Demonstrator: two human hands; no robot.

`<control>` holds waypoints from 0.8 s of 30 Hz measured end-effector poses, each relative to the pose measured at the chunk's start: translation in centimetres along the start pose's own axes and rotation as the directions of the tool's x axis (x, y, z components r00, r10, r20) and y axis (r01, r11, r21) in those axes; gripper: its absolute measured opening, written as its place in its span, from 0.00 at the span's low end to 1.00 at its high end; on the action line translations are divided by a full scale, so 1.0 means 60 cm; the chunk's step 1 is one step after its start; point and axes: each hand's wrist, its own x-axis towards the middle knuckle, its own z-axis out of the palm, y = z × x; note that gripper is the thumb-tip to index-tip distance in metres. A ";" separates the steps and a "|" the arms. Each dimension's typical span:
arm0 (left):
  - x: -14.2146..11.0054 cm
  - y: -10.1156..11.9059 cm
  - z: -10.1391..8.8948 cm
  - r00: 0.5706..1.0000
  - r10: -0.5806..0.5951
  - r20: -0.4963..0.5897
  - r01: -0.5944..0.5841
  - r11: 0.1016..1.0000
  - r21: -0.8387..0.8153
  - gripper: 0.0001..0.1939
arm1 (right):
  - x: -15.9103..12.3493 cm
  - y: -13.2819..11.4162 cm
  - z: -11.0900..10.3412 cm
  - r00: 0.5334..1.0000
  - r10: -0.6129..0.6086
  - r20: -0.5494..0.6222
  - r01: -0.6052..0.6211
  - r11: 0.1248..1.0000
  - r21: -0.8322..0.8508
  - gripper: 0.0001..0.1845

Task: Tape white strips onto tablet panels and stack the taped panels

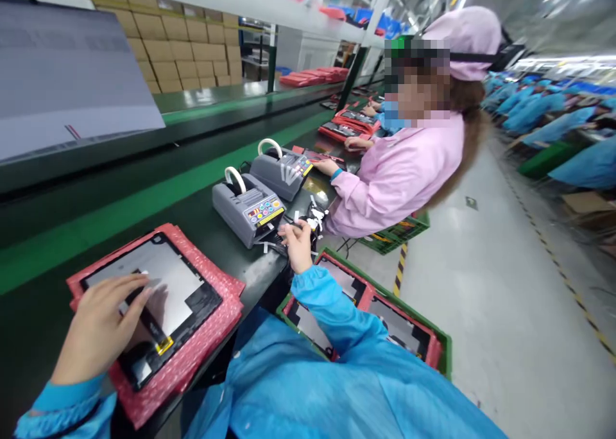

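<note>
panel (179, 291) is at 3 o'clock from left hand (103, 314), right hand (298, 243) near tape dispenser (248, 211), can't tell how tight either grip is

Panel (180, 298): flat, silver-grey face with black borders
Strip (153, 325): dark, running down the face to a yellow patch (164, 344)
Panel place: lower left of the frame, on red bubble wrap (230, 298)
Tape dispenser (231, 211): grey, coloured buttons, upright near the centre
Tape roll (235, 171): pale, standing in its top

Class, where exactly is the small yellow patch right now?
In the head view, the yellow patch is at lower left, on the flat panel, at the near end of the black strip, to the right of the left hand.
</note>
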 end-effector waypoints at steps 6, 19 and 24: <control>0.006 -0.019 0.007 0.999 0.006 0.037 -0.006 1.000 0.014 0.08 | 0.004 0.010 0.022 0.999 0.005 0.032 -0.006 0.998 0.059 0.26; 0.014 -0.019 0.004 0.983 0.170 0.067 -0.178 0.972 0.152 0.11 | 0.013 0.020 0.031 0.999 0.007 0.038 -0.012 0.989 0.149 0.28; 0.017 -0.007 0.001 0.991 0.123 0.060 -0.127 0.989 0.078 0.06 | 0.015 0.020 0.031 0.997 0.011 0.076 -0.023 0.987 0.161 0.28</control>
